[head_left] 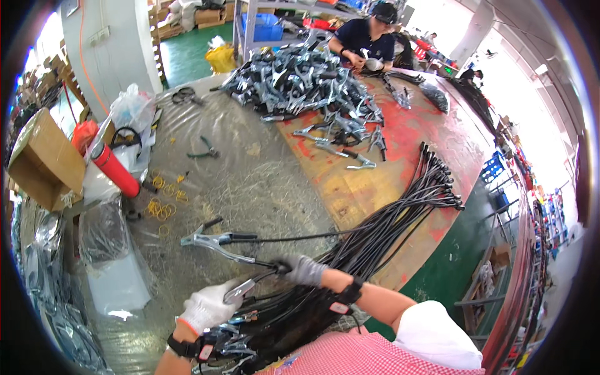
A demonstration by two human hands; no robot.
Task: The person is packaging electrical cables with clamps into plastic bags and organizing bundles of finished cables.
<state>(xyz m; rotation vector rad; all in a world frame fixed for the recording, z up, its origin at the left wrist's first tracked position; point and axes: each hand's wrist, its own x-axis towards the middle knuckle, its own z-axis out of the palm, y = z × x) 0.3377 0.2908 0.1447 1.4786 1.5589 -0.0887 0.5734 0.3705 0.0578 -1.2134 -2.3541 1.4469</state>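
My left hand [210,307], in a white glove, is closed around a silver metal clamp [240,290] near the table's front edge. Just to its right, my right hand [301,270] in a grey glove has its fingers closed on a black cable [265,275] by that clamp. Another clamp [212,241], spring-type with black handle sleeves, lies beyond my hands, and a black cable runs from it to the right. Beneath my right arm stretches a thick bundle of black cables [381,222]. More clamps show partly behind my left wrist.
A large heap of clamps [300,78] covers the table's far side, where a person [369,40] works. Pliers [204,148], yellow ties [162,209], a red flask [115,170] and a cardboard box [47,162] are toward the left. Shelving stands behind.
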